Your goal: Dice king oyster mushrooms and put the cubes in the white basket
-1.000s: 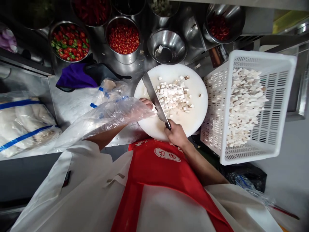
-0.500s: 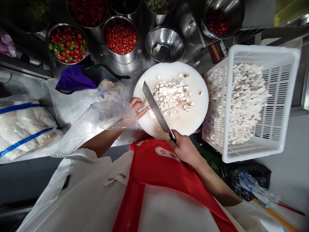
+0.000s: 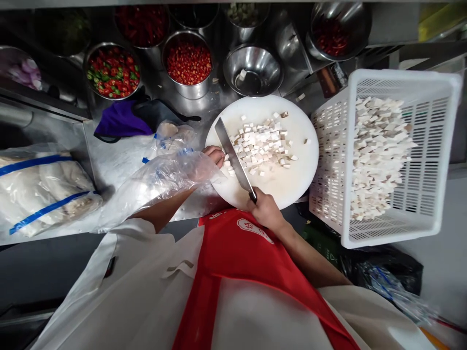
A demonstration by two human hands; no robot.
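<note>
My right hand [image 3: 266, 208] is wrapped around the dark handle of a kitchen knife [image 3: 233, 155]. Its long blade slants across the left part of a round white cutting board [image 3: 302, 180]. Just left of the blade, my left hand [image 3: 214, 156] has its fingers curled over white mushroom [image 3: 227, 168] at the board's edge; the fingers partly hide it. Small white mushroom cubes [image 3: 262, 141] lie heaped on the board, right of the blade. A clear plastic bag [image 3: 164, 177] lies over my left wrist and forearm.
A white slotted basket [image 3: 346, 160] of cut mushroom pieces stands right of the board. Bagged whole mushrooms [image 3: 44, 189] lie at left, near a purple and black cloth item [image 3: 124, 119]. Behind are a steel bowl [image 3: 253, 70] and pots of chopped red chillies [image 3: 188, 61] and mixed chillies [image 3: 113, 70].
The left fingers, more spread before, are now curled in closer to the blade. The knife has shifted slightly against the board, with the handle a little left. The whole view has shifted slightly.
</note>
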